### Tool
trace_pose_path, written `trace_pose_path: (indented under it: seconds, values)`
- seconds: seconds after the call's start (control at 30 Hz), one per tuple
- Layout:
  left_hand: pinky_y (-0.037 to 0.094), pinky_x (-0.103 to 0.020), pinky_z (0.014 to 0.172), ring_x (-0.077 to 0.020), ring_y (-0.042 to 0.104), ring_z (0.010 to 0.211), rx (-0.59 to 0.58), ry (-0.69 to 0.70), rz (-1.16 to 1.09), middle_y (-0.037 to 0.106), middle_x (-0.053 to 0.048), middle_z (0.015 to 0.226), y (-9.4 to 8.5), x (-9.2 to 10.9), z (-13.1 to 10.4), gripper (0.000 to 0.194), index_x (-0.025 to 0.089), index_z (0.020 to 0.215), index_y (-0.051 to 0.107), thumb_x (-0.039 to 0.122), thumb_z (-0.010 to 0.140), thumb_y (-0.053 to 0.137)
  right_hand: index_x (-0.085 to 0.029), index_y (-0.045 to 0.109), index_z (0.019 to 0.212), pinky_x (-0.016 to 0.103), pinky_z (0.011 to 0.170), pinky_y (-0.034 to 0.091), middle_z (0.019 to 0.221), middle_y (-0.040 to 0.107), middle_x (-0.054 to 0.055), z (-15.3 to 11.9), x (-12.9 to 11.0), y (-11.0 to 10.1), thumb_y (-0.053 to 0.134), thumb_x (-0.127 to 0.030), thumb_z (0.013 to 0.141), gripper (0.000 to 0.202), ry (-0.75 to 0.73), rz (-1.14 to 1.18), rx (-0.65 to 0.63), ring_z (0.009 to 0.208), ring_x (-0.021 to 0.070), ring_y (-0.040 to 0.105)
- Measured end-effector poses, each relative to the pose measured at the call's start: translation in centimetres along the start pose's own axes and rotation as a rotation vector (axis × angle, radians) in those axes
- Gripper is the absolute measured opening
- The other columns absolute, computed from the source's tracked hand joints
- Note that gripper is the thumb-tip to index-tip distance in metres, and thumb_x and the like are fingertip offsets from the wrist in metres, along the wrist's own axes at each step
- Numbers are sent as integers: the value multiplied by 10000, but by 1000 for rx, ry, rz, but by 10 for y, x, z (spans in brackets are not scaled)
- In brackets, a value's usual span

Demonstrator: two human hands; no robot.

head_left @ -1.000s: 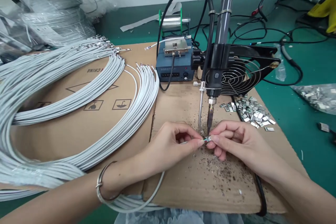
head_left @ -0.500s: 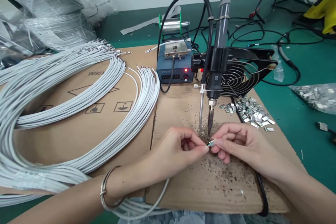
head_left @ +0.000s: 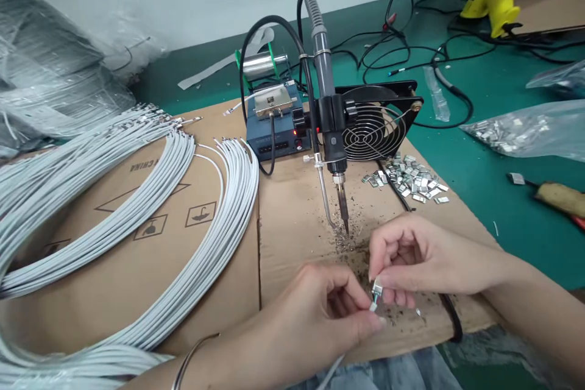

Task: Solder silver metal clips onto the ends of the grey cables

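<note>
Between thumb and forefinger, my left hand (head_left: 336, 311) pinches the end of a white cable (head_left: 329, 373), its thin coloured wires showing at the tip. My right hand (head_left: 411, 259) grips a small silvery connector (head_left: 377, 287) with its fingertips. The wires run up to the connector's edge; whether every one is joined I cannot tell. Above and behind both hands, the soldering iron (head_left: 340, 195) is clamped upright, tip down, apart from the fingers. A thin metal feed tube (head_left: 323, 192) angles down beside its tip. Dark specks lie on the cardboard (head_left: 297, 292) beneath.
Coiled white cables (head_left: 219, 244) cover the left side. Behind stand a blue control box (head_left: 276, 141), a solder spool (head_left: 262, 66) and a black fan (head_left: 375, 125). Loose connectors (head_left: 411, 177) are piled on the right, near a plastic bag of connectors (head_left: 516, 134) and yellow-handled tool (head_left: 560, 196).
Both hands have come down toward me, away from the iron's tip, with the cable end and connector between them. The connector now points more upright, and the camera view has shifted right.
</note>
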State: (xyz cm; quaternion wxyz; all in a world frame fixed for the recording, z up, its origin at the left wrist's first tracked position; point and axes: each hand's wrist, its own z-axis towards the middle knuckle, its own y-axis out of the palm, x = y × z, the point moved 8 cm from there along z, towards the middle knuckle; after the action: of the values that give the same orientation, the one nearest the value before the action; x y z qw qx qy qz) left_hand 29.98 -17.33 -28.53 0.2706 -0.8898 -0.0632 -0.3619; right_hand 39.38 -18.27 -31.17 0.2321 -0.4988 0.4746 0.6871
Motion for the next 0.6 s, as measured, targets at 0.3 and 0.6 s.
trace_pose_path:
  seconds: [0.3,0.6]
  values:
    - [280,-141,480,-58,365,545,-19,8,3,458,44,597,2,0,-2,180,135,751,569,309,768,610,-127,574,763,164,517,485,659,635,26,1,-3,1,587,-172,786,52,-19,-15,-16,555,83,586]
    - [301,-153,485,-68,402,543,71,65,139,501,24,608,-7,11,-7,170,152,764,596,317,799,574,-132,548,732,159,512,485,643,638,22,-3,-5,0,601,-166,772,75,-31,-8,-2,536,77,589]
